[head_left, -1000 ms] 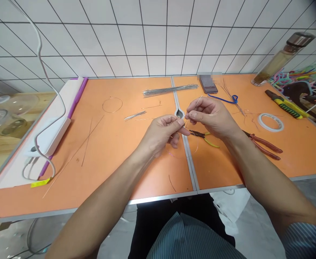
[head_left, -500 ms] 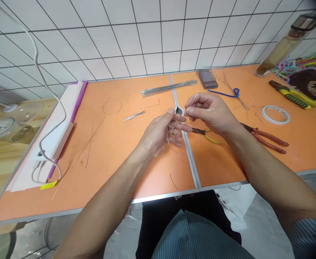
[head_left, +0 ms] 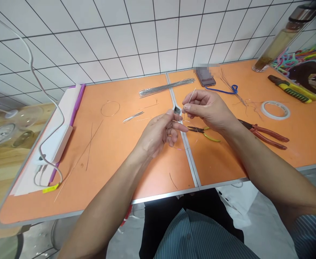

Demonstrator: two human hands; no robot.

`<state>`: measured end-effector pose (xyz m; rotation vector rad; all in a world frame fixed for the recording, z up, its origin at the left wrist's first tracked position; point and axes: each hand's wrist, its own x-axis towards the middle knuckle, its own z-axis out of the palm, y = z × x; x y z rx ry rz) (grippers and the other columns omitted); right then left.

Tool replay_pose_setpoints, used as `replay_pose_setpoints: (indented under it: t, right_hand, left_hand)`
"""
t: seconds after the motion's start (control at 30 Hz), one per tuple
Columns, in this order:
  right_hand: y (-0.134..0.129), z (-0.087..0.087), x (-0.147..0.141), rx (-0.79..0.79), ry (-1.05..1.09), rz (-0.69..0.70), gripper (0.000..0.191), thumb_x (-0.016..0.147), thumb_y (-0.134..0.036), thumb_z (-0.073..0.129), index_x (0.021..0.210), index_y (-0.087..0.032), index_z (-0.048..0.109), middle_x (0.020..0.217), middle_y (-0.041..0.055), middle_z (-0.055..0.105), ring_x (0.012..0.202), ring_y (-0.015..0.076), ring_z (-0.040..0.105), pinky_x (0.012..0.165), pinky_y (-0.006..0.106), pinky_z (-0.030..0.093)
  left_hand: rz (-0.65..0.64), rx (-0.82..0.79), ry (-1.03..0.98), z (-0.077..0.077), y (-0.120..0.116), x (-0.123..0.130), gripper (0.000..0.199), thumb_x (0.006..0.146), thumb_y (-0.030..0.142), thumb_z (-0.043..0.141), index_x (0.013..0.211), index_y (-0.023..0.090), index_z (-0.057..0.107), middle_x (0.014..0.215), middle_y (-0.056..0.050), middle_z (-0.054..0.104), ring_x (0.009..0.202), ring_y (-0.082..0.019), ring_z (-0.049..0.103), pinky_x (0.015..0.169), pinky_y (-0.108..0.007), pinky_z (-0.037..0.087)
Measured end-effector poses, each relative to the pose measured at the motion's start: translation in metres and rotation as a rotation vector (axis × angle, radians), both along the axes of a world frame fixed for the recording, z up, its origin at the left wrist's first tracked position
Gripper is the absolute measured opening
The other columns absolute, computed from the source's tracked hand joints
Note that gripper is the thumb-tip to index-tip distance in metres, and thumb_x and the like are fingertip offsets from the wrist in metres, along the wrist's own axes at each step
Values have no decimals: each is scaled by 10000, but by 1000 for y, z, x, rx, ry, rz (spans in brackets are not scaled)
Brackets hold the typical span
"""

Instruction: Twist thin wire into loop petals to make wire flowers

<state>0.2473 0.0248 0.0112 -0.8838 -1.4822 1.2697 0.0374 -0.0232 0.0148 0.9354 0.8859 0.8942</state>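
Above the middle of the orange table, my left hand pinches a thin wire bent into a loop; parts of the loop hide behind its fingers. My right hand, close beside it, is closed on a thin straight wire whose end sticks up past the fingertips. Whether the two wires are one piece, I cannot tell. Just beneath the hands lie yellow-handled pliers, partly covered by my right hand. Past my right wrist rest red-handled pliers.
A bundle of metal wires, short wire pieces and a wire ring lie leftward and behind. Rightward are a phone, blue wire, a tape roll, a utility knife and a glass bottle. A power strip lies left.
The view has shifted slightly. My hands stay close together with the same grips, and the wire in my right hand tilts a little differently.
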Motion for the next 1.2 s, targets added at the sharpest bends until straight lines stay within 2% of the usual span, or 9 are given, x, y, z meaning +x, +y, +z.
replay_pose_setpoints:
  t: [0.3, 0.6, 1.03, 1.2]
  right_hand:
    - [0, 1, -1, -17, 1, -23, 142, 854, -246, 936, 921, -228, 812, 804, 5, 734, 701, 137, 642, 668, 290, 563]
    - [-1, 1, -2, -14, -25, -16, 106, 869, -218, 901, 930, -224, 815, 804, 6, 732, 709, 134, 646, 679, 278, 562]
    - [-3, 2, -5, -8, -74, -10, 130, 856, -246, 912, 925, -219, 806, 796, 3, 726, 699, 138, 637, 656, 281, 546]
    - [-4, 1, -6, -17, -87, -9, 128, 856, -232, 904, 931, -220, 801, 813, 8, 730, 722, 146, 645, 671, 286, 550]
  left_hand:
    - [12, 7, -2, 0, 1, 0, 478, 951, 616, 783, 1005, 146, 719, 872, -119, 837, 464, -77, 540, 411, -214, 366]
    - [9, -26, -6, 1, 0, 0, 222, 1000, 361, 717, 1012, 140, 729, 850, -99, 833, 439, -75, 541, 372, -205, 339]
    - [12, 3, 34, -6, 0, 1, 234, 925, 331, 839, 871, 149, 703, 851, -86, 839, 423, -55, 531, 367, -196, 330]
    - [18, 18, 38, -8, 0, 2, 205, 952, 296, 797, 849, 147, 699, 831, -89, 835, 414, -55, 515, 362, -193, 320]
